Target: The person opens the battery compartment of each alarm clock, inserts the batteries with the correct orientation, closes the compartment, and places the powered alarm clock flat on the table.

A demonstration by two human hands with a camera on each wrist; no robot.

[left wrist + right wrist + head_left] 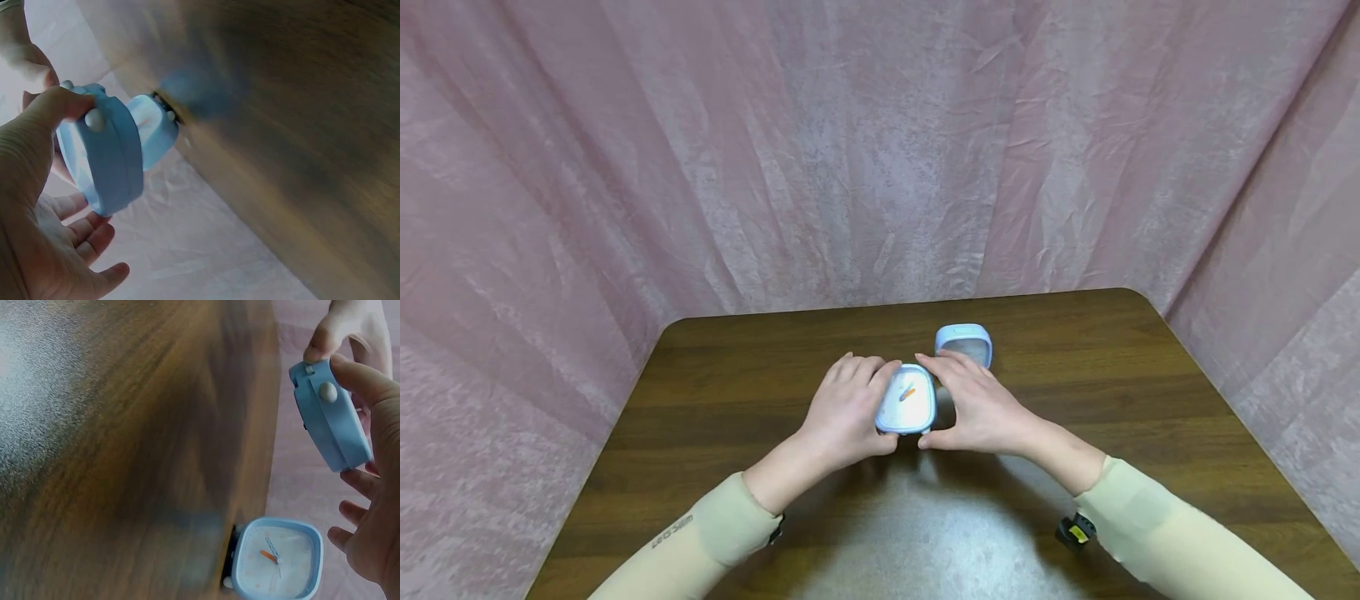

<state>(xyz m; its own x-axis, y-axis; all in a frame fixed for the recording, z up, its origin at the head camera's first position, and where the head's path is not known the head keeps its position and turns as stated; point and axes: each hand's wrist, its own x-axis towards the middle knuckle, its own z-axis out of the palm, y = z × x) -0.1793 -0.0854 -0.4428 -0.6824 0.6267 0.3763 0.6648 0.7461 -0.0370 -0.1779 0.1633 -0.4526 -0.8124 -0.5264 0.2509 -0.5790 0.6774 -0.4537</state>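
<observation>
A light blue alarm clock with a white dial and an orange hand is held between both hands, off the table. My left hand grips its left side, thumb at the bottom edge and fingers at the top. On the other side my right hand holds it with the thumb by a small white foot and a fingertip at the opposite edge. Just behind the right hand, a second light blue clock stands on the table; its dial shows in the right wrist view.
The dark wooden table has rounded far corners, with pink curtains hanging behind and at both sides. A bright glare lies on the near tabletop. Dark devices are strapped at the wrists, below the pale sleeves.
</observation>
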